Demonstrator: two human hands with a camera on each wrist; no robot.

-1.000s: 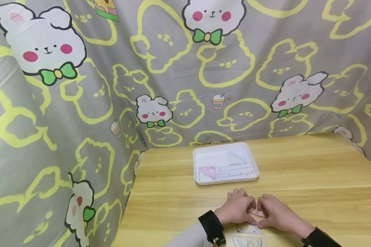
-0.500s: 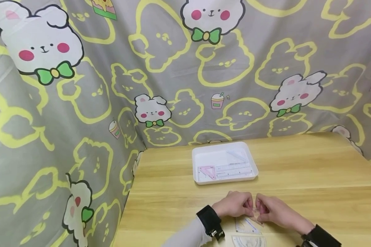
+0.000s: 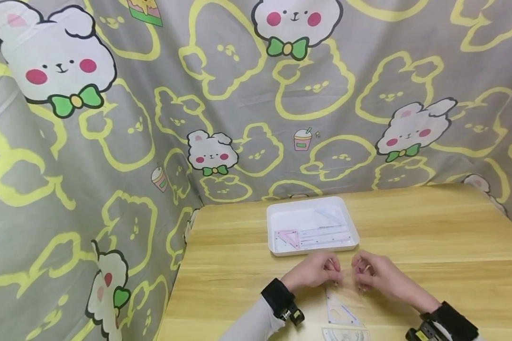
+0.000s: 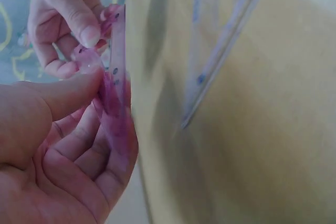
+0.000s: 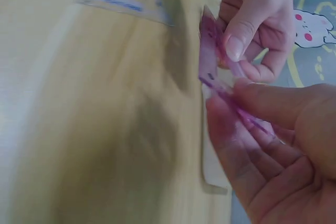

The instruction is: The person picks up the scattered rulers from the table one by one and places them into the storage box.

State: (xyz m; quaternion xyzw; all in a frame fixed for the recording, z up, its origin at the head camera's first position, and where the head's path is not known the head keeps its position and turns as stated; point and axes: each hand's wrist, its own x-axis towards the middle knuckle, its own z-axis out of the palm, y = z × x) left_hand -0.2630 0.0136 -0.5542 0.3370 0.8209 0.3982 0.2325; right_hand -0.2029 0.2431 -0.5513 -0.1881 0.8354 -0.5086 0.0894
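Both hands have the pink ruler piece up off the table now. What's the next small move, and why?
Probably carry the pink transparent piece forward to the white tray. The left hand and right hand pinch it between them above the table, and the tray just beyond them already holds similar rulers.

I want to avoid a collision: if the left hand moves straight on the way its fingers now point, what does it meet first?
Probably the right hand: the left hand points at it, and both pinch one transparent pink ruler. Depth is unclear.

Wooden table (image 3: 431, 237) — bunny-print cloth backdrop (image 3: 239, 94)
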